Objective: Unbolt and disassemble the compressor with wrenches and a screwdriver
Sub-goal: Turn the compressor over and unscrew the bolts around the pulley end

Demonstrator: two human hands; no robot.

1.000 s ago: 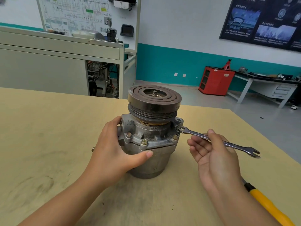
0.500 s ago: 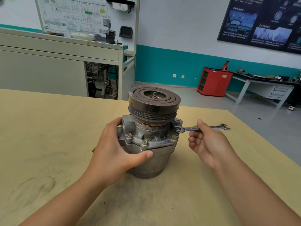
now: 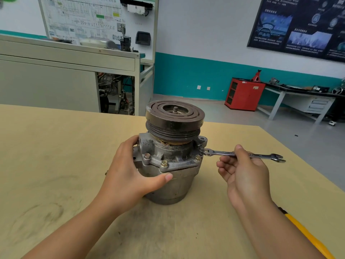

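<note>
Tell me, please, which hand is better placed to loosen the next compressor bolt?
Probably the right: the right hand holds the wrench, its ring end at the flange of the compressor, which the left hand grips.

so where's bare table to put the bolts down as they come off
Widest bare table lies left of the left hand. Another patch sits in front of the compressor, between the forearms. Right side is crowded: right hand, wrench, yellow handle.

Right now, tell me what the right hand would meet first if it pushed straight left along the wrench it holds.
The compressor: the right hand grips the wrench, whose ring end sits at the housing's right flange, with only bare shaft between. One view, so depth is unsure.
</note>
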